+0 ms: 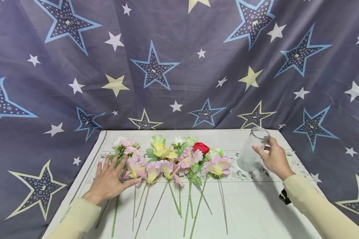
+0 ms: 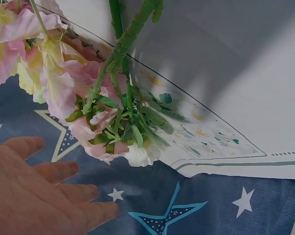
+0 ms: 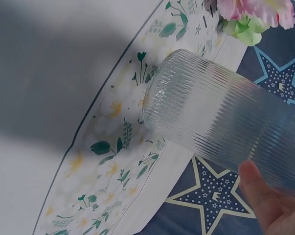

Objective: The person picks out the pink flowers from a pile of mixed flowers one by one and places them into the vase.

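A clear ribbed glass vase is in my right hand, its mouth upward and its base low over the leaf-printed band. The thumb lies along the near side and the other fingers are partly hidden behind the glass. In the right wrist view, one fingertip shows against the ribbed vase. My left hand is spread, palm down, over the left end of a row of artificial flowers, beside a pink and white flower spray. In the left wrist view its straight fingers hold nothing.
Along the middle of the white tablecloth lie several pink-yellow flowers, a yellow flower and a red rose, stems toward me. A star-patterned curtain hangs behind the table and at its sides.
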Demonstrator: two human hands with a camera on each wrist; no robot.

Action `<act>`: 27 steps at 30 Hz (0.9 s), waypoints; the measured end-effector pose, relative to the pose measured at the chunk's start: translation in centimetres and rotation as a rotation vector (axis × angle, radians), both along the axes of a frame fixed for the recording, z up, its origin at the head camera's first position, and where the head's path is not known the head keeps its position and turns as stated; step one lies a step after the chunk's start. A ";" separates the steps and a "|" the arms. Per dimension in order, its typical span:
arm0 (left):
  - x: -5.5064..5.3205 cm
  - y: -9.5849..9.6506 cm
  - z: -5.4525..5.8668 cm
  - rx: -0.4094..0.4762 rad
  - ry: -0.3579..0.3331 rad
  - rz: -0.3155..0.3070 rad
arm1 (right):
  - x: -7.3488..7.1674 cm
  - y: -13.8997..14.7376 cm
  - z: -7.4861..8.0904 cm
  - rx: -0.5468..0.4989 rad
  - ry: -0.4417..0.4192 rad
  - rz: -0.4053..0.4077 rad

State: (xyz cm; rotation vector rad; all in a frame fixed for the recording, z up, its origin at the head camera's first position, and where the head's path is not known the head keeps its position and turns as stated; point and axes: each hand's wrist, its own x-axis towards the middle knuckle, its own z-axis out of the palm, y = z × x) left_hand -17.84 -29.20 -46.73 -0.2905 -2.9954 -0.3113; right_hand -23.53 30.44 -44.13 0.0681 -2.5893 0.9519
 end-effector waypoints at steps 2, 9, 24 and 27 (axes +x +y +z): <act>0.0 0.0 0.0 -0.004 -0.002 -0.001 | 0.2 -0.1 -0.1 0.002 0.003 0.008; -0.1 0.0 0.0 -0.011 -0.008 -0.002 | 0.8 -0.5 -0.1 0.006 0.024 0.025; -0.4 0.3 -0.1 -0.017 -0.010 -0.011 | 1.9 -0.7 0.0 0.008 0.050 0.076; -0.5 0.6 -0.1 -0.016 -0.009 -0.016 | 1.7 -0.7 -0.2 0.002 0.051 0.079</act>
